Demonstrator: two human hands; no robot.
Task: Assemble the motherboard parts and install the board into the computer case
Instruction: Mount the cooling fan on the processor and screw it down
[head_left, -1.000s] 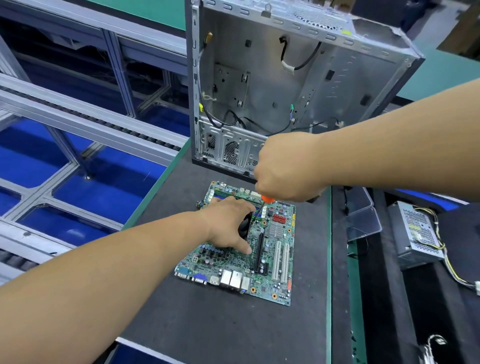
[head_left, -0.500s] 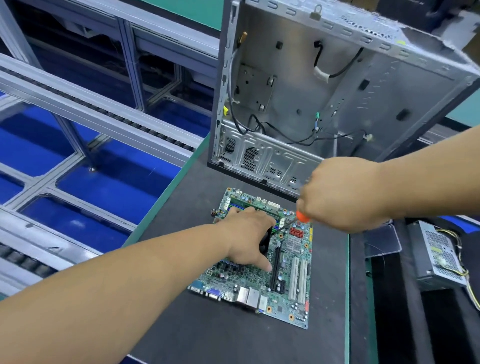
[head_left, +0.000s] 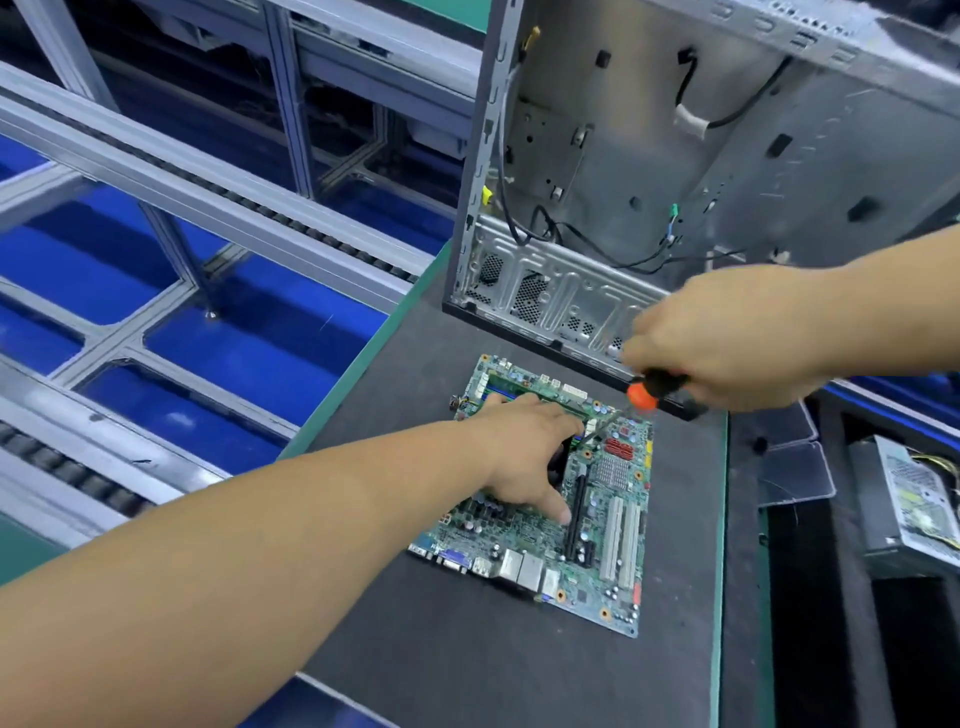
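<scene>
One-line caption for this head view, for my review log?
Left hand steadies the motherboard while the right hand works a screwdriver beside the open case.

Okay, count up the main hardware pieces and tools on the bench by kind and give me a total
Motherboard: 1, flat on the dark mat
Computer case: 1, open, behind the board
Screwdriver: 1, orange and black handle, held in the right hand
Power supply unit: 1, at the right edge
Total: 4

An electronics assembly line: aluminium-framed roller conveyor (head_left: 218, 208) (blue floor beneath) beside a green-edged, dark-matted workbench (head_left: 457, 649).
</scene>
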